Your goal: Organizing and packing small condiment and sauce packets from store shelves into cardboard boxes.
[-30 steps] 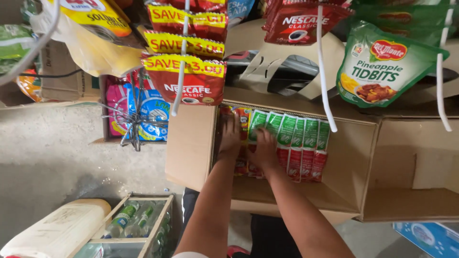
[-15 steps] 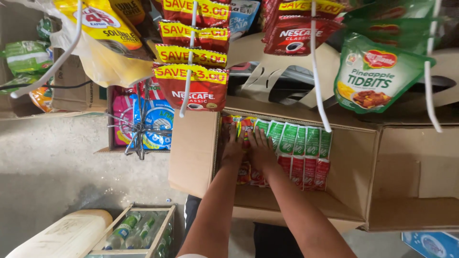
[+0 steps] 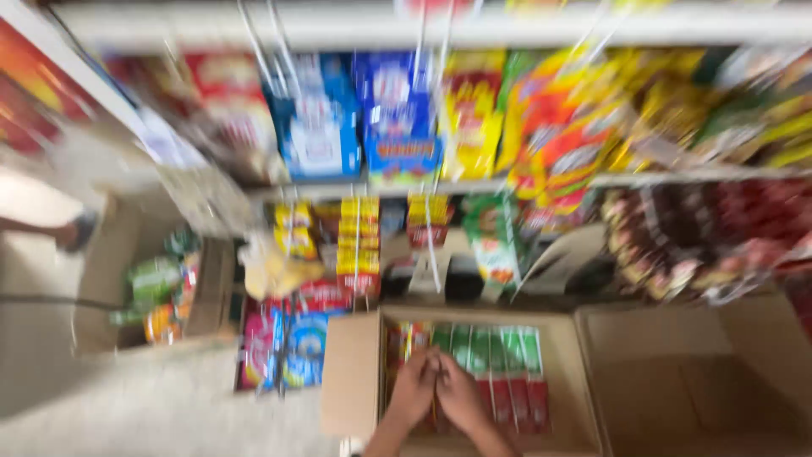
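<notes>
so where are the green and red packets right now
In the head view, low centre: the green and red packets stand in the open cardboard box, beside the right hand.

Both hands, left hand (image 3: pixel 414 391) and right hand (image 3: pixel 461 396), rest together on green-and-red packets (image 3: pixel 499 364) inside a near brown cardboard box (image 3: pixel 351 385).

Even, soft daylight; no hard shadows, no glare. Heavy motion blur across whole frame, worst at top shelf and edges, streaking outward. Print on packets unreadable. Centre bottom slightly clearer.
</notes>
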